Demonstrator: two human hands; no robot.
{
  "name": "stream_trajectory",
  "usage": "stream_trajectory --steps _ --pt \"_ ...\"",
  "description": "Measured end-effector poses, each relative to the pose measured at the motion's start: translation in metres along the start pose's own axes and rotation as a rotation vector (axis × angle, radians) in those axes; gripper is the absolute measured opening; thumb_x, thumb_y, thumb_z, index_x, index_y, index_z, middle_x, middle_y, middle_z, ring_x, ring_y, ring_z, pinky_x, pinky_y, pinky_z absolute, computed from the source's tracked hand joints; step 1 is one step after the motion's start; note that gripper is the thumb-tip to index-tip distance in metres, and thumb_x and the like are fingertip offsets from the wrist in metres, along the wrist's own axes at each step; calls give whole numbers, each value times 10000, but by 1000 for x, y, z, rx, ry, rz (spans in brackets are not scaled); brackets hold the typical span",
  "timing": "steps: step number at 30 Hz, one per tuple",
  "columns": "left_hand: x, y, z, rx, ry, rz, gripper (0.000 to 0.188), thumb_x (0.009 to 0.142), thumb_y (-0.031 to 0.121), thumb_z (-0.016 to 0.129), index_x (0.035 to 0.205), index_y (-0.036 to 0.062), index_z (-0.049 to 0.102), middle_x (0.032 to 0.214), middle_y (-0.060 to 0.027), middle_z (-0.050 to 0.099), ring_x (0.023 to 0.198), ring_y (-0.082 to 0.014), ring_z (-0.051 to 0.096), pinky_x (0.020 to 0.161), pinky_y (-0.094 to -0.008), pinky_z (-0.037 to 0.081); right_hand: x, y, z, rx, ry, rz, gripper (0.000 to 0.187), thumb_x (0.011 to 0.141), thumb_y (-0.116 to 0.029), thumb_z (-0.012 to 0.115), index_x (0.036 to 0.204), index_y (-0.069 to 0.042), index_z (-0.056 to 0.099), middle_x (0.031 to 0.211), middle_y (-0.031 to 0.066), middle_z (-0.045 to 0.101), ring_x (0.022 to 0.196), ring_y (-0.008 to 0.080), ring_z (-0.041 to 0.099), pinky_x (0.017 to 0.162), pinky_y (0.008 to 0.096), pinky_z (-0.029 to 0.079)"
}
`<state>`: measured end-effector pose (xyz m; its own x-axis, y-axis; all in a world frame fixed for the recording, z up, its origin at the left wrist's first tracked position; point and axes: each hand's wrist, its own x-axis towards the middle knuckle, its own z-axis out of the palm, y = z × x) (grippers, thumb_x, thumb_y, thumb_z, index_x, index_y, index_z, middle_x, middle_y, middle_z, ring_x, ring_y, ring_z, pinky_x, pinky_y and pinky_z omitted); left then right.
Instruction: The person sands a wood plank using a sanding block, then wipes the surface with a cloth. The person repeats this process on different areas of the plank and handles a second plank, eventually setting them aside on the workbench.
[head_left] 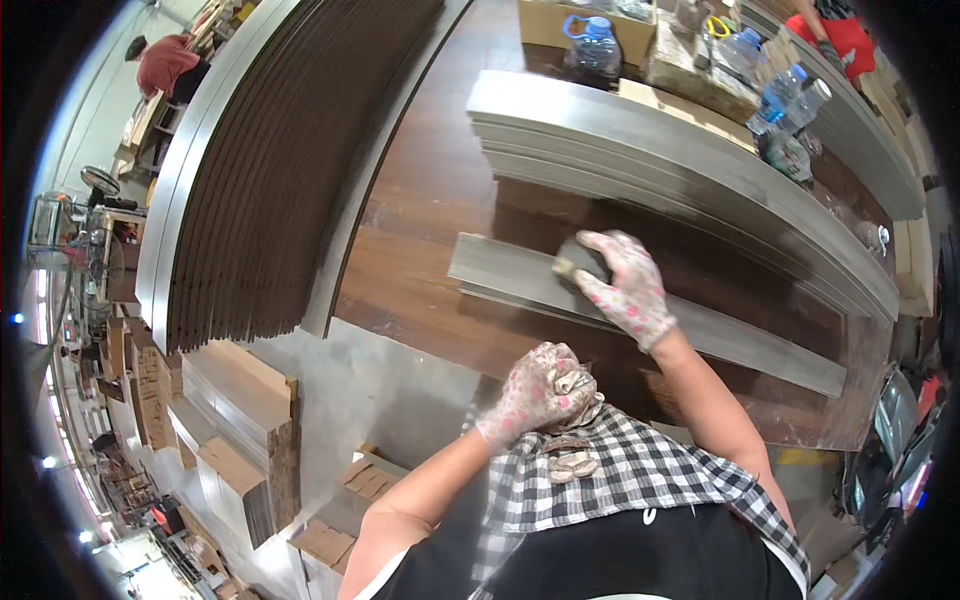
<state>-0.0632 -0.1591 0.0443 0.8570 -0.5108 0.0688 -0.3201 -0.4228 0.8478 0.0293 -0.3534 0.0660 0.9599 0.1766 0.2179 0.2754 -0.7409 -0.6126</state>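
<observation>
A long, narrow grey panel strip (750, 345) lies across the brown tabletop in front of me. Over its left part, my right hand (628, 290), in a white glove with pink dots, is closed around a dark grey pad (582, 262) that looks pressed to the strip's face. The pad's exact kind does not show. Closer to my body, my left hand (530, 395) wears a matching glove, its fingers curled around a crumpled, dirty whitish cloth (577, 388). That hand is just above my black-and-white checked apron (640, 455), apart from the strip.
A stack of grey panels (650, 140) stands beyond the strip. More dark panels (270, 170) stand on edge at left. Plastic bottles (780, 95) and a cardboard box (545, 30) sit at the back. Another person (168, 65) works far left; a gloved co-worker's hand (830, 55) shows top right.
</observation>
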Motion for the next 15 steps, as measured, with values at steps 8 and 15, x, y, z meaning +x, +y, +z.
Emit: stream_trajectory --steps 8,15 --pt "10 10 -26 -171 36 21 304 766 54 648 1067 60 687 1087 -136 693 1000 -316 681 882 -400 565 79 -31 29 66 -207 -116 513 857 -350 698 1274 -65 611 1198 163 669 1135 378 606 1011 426 463" --pt "-2 -18 -28 -159 39 114 284 708 -14 591 938 84 726 945 -99 723 895 -277 701 806 -390 587 16 25 -62 -41 -239 65 510 789 -243 755 1250 -49 650 1145 186 693 1093 340 659 973 419 520"
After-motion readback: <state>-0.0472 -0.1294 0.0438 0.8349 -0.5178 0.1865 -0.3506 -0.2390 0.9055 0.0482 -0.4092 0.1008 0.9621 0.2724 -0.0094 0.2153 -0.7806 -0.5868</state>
